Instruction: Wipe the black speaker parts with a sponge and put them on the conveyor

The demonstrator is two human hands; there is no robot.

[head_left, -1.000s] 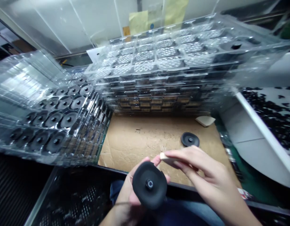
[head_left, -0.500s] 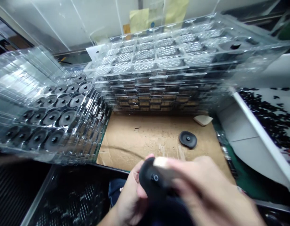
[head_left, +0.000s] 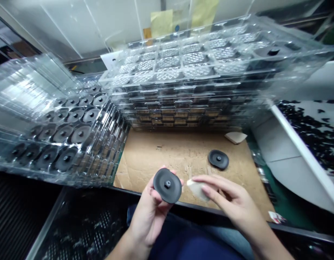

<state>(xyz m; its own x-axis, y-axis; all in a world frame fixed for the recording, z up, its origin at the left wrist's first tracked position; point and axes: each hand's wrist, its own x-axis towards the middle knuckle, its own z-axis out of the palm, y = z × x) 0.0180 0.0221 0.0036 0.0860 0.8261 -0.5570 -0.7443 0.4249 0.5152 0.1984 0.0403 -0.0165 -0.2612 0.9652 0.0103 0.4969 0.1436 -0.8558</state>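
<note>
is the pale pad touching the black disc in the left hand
Apart. The head view shows cardboard between the pale pad and the black disc; the right hand pinches the pad, the left hand holds the disc.

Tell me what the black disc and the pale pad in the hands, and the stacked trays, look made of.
The black disc looks like matte rubber or plastic, dull. The pale pad seems soft foam or cloth; cannot tell which. The stacked trays look like glossy clear plastic, see-through with bright highlights.
</note>
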